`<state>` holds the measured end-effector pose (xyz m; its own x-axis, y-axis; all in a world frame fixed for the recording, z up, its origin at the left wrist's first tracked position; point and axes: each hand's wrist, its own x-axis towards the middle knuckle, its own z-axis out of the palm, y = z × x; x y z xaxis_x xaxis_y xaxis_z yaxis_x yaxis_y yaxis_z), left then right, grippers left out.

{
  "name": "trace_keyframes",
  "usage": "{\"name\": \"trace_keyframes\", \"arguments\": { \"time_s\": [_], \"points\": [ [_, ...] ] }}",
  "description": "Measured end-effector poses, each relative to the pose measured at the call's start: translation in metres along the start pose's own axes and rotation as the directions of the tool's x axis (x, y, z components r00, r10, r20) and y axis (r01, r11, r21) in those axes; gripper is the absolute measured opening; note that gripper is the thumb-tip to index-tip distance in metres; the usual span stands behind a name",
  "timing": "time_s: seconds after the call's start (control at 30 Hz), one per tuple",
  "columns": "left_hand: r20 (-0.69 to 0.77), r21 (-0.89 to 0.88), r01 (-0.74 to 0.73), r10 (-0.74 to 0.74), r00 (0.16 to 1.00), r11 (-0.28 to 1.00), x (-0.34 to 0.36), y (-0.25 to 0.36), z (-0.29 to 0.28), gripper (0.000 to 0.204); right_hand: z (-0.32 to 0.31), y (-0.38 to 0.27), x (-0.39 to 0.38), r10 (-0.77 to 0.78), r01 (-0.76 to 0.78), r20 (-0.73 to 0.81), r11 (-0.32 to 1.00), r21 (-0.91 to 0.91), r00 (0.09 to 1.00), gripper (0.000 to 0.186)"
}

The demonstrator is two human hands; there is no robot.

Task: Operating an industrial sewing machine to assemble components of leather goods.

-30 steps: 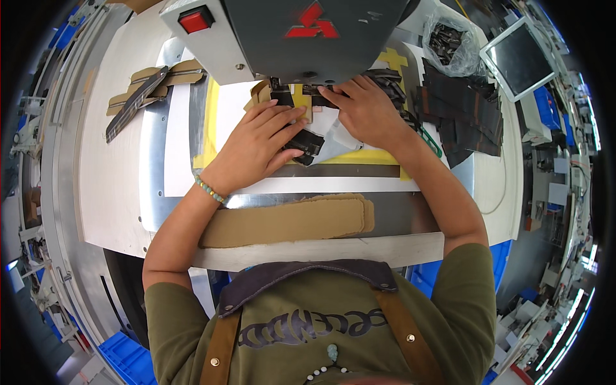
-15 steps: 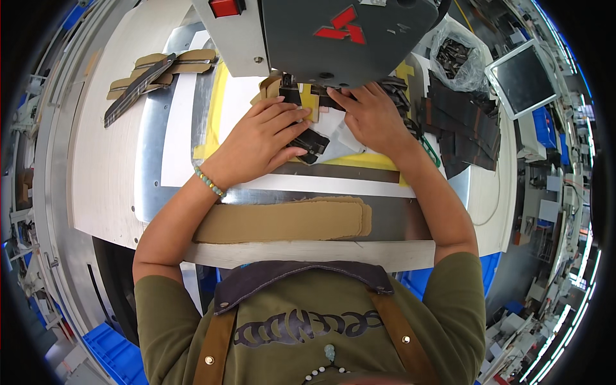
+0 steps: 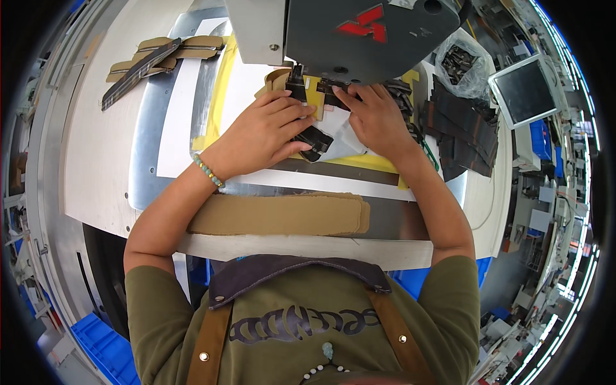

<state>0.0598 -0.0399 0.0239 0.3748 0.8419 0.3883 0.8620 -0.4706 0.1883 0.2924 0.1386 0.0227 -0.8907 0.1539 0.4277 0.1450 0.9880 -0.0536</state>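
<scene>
My left hand point(image 3: 260, 135) rests palm down with fingers stretched over a dark strip piece point(image 3: 317, 140) on the white-and-yellow taped plate point(image 3: 215, 119). My right hand point(image 3: 378, 125) has its index finger extended onto another short dark strip point(image 3: 330, 95) below the overhanging grey machine head point(image 3: 353, 54); its other fingertips are partly hidden near that edge. Between my hands lie a narrow yellow block point(image 3: 314, 90) and a pale, thin sheet point(image 3: 346, 141). Folded tan pieces point(image 3: 276, 78) sit just beyond my left fingertips.
Tan and dark strips point(image 3: 144, 74) lie at left, a long tan stack point(image 3: 282, 215) at the near edge. At right are dark flat pieces point(image 3: 459, 138), green-handled scissors point(image 3: 431, 154), a clear bag of small dark parts point(image 3: 461, 67) and a small screen point(image 3: 523, 90).
The whole view has shifted, with the machine now further right in the picture. Both hands stay on the dark pieces, with little visible movement relative to the plate.
</scene>
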Motion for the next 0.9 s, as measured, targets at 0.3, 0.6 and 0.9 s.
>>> {"name": "trace_keyframes", "arguments": {
  "time_s": [0.3, 0.6, 0.9],
  "points": [
    [-0.006, -0.051, 0.012, -0.013, 1.0, 0.999, -0.0025, 0.0008, 0.0013, 0.05, 0.0, -0.0018, -0.0009, 0.025, -0.026, 0.035, 0.999, 0.025, 0.999, 0.046],
    [-0.028, -0.036, -0.005, 0.004, 1.0, 0.999, -0.003, 0.0019, 0.0023, 0.049, -0.0006, -0.0033, -0.0026, 0.02, -0.02, 0.048, 1.0, 0.006, 0.999, 0.046],
    [-0.029, -0.043, 0.01, -0.011, 1.0, 0.999, -0.0027, 0.0023, 0.0023, 0.048, 0.0021, -0.0009, -0.0034, 0.023, -0.024, 0.039, 1.0, 0.02, 0.999, 0.047]
  ]
}}
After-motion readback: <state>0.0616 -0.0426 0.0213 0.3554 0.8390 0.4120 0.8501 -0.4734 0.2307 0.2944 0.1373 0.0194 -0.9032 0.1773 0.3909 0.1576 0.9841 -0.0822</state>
